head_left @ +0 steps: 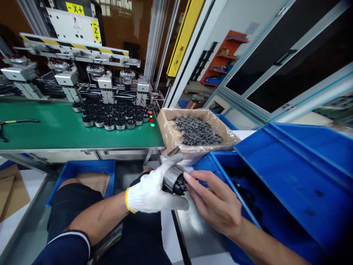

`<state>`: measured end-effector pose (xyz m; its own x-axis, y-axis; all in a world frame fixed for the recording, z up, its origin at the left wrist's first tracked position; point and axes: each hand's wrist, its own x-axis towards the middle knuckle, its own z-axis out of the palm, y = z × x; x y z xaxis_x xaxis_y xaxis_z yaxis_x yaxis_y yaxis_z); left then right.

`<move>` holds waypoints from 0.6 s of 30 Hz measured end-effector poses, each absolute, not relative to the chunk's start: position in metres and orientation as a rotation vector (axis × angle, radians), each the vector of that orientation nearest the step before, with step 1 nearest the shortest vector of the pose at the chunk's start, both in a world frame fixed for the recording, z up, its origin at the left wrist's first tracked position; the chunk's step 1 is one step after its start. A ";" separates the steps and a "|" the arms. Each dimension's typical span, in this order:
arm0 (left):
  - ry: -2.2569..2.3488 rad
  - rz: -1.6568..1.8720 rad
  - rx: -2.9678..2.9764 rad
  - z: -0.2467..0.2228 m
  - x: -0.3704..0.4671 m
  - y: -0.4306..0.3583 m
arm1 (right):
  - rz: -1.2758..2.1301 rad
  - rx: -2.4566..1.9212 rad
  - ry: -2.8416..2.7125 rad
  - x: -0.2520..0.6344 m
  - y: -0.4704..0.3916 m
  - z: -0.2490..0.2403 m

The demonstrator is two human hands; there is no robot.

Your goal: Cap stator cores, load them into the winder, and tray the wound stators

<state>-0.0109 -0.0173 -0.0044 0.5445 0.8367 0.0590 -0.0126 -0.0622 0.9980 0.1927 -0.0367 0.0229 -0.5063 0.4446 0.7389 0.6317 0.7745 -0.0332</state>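
My left hand (158, 186), in a white glove with a yellow cuff, grips a motor stator core (173, 177). The core is a grey metal ring with black plastic prongs on the end that faces right. Bare fingertips of my right hand (213, 198) are pinched against that black plastic end. Whether they also hold a separate small piece is hidden. Beyond the hands, an open carton (172, 134) lined with clear plastic contains many grey metal rings. A blue bin (239, 198) with dark parts inside stands beside my right hand.
Rows of similar stator cores (110, 116) stand on a green bench (55, 132), before a winding machine (79, 51). Pliers (16, 121) lie at its left. A second blue bin (298, 169) tilts over the first. Another blue bin (66, 178) with cardboard sits below the bench.
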 end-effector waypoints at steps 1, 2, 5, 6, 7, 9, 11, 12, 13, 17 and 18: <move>0.757 0.801 1.498 -0.004 -0.012 -0.017 | -0.309 -0.797 -2.189 0.192 -0.037 0.022; 0.767 0.792 1.514 -0.004 -0.013 -0.017 | -0.306 -0.801 -2.185 0.191 -0.037 0.022; 0.787 0.783 1.533 -0.002 -0.016 -0.016 | -0.300 -0.825 -2.169 0.188 -0.037 0.022; 0.799 0.766 1.537 -0.001 -0.017 -0.015 | -0.308 -0.818 -2.167 0.188 -0.038 0.023; 0.812 0.738 1.541 0.000 -0.018 -0.015 | -0.321 -0.806 -2.181 0.188 -0.039 0.023; 0.822 0.673 1.546 0.000 -0.018 -0.013 | -0.356 -0.782 -2.224 0.188 -0.040 0.023; 0.792 0.657 1.540 0.000 -0.018 -0.012 | -0.370 -0.760 -2.247 0.188 -0.039 0.022; 0.759 0.681 1.529 0.000 -0.018 -0.012 | -0.362 -0.763 -2.254 0.188 -0.039 0.022; 0.724 0.718 1.510 -0.001 -0.018 -0.012 | -0.344 -0.765 -2.254 0.188 -0.038 0.021; 0.632 0.817 1.376 -0.006 -0.016 -0.012 | -0.230 -0.777 -2.277 0.186 -0.035 0.020; 0.609 0.822 1.351 -0.008 -0.015 -0.011 | -0.212 -0.768 -2.276 0.187 -0.035 0.022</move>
